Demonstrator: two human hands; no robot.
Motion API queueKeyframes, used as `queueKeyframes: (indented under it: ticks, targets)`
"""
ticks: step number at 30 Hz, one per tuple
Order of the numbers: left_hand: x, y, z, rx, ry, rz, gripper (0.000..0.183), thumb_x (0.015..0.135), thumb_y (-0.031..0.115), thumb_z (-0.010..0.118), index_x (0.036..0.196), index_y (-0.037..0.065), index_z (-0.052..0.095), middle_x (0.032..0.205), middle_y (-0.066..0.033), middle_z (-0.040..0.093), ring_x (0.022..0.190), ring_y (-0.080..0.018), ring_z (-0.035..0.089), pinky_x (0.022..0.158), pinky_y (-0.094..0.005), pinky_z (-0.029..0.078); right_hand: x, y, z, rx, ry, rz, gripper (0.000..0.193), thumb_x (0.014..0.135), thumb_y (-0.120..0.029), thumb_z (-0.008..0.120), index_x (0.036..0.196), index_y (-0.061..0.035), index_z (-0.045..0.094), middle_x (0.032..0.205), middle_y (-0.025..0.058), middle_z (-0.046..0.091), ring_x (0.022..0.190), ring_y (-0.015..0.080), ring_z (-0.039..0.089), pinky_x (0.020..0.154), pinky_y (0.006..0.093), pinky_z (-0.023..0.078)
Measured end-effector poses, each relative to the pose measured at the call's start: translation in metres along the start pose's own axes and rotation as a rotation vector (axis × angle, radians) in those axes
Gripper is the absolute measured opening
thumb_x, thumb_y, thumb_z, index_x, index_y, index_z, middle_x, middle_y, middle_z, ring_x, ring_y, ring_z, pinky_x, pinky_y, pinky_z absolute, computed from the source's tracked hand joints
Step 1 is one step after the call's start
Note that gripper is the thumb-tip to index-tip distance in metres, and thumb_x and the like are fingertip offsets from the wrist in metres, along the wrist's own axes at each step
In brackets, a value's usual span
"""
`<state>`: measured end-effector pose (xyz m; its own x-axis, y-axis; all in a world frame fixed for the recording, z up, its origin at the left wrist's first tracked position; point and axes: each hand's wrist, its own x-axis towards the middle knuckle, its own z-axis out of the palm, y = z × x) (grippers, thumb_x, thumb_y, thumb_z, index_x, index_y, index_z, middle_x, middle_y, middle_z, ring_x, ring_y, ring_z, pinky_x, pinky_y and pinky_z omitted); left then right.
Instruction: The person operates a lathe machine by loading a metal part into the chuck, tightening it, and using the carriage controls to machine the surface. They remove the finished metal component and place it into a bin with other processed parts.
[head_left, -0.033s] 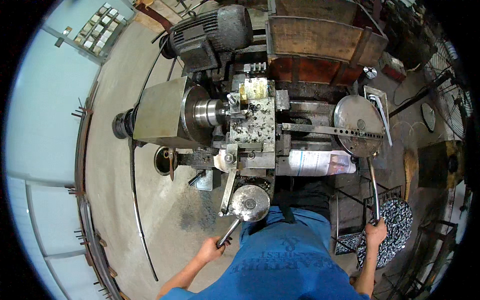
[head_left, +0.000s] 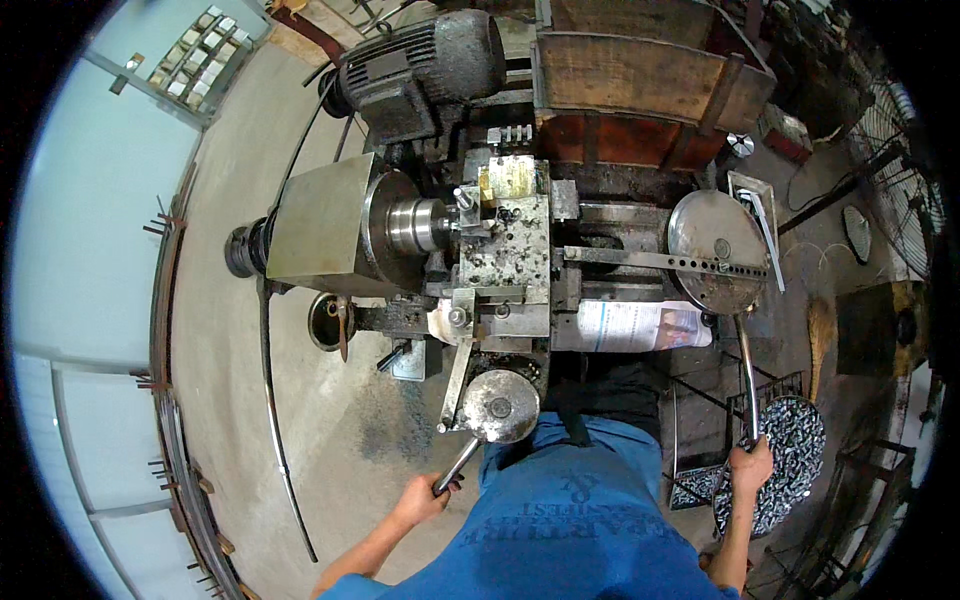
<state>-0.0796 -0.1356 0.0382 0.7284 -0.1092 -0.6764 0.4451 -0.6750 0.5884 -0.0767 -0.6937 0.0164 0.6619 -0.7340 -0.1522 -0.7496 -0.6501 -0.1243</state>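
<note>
My left hand [head_left: 425, 498] is wrapped round the end of a short metal lever [head_left: 458, 465], which runs up to a small round steel disc [head_left: 502, 407] at the front of a lathe. Off to the right, my right hand [head_left: 752, 464] grips a longer lever [head_left: 747, 375] below a large round plate [head_left: 714, 250]. A flat bar with a row of holes [head_left: 650, 259] links that plate to the slide [head_left: 505, 250], which is strewn with dark chips. Left of the slide, the shiny chuck [head_left: 415, 225] faces a tool post [head_left: 468, 205]; any workpiece between them is too small to make out.
A round container of small metal parts [head_left: 790, 465] stands beside my right forearm. Behind the lathe are a motor [head_left: 425, 70] and a wooden box [head_left: 630, 80]. A long rod [head_left: 275, 440] slants down at the left. Printed paper [head_left: 640, 326] lies along the lathe's front.
</note>
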Motion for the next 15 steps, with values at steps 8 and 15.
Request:
queueKeyframes:
  ticks: [8,15]
  targets:
    - [0.0,0.004,0.001,-0.004,0.042,-0.044,0.023,0.073,0.004,0.052,0.09,0.006,0.065,0.077,-0.0123,0.065,0.068,-0.02,0.062,0.066,-0.0329,0.047,-0.003,0.009,0.014,-0.067,0.093,-0.086,0.039,0.059,-0.028,0.061,0.089,-0.0033,0.057,0.072,0.0246,0.06,0.067,0.0442,0.057,0.063,0.0495,0.046]
    - [-0.004,0.011,-0.003,0.06,0.023,-0.035,0.024,0.074,0.005,0.054,0.096,0.007,0.065,0.082,-0.0116,0.065,0.073,-0.0186,0.062,0.07,-0.0326,0.047,0.099,0.029,-0.02,-0.295,0.133,-0.145,0.035,0.064,-0.025,0.061,0.094,-0.0074,0.059,0.075,0.0196,0.062,0.071,0.0389,0.06,0.061,0.0491,0.046]
